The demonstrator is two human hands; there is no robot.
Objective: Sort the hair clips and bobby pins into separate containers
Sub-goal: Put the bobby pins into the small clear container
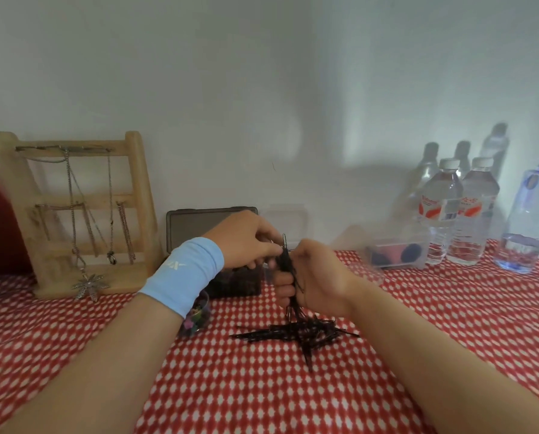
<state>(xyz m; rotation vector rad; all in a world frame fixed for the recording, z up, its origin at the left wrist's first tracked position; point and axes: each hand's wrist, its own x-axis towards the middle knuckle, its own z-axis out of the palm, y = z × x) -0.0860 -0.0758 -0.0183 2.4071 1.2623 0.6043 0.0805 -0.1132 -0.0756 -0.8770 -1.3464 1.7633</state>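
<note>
Red-and-white patterned tablecloth [262, 402] is filling my feed, lol. Right hand [320, 277] is clenching a bunch of thin black metal bobby pins [288, 266] upright, left hand [246, 239] is pinching its top, loose pile [296, 333] lying just underneath.

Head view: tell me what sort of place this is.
Probably a home dressing corner against a wall: a wooden stand hung with necklaces, a red patterned tablecloth strewn with bobby pins, and water bottles.
</note>
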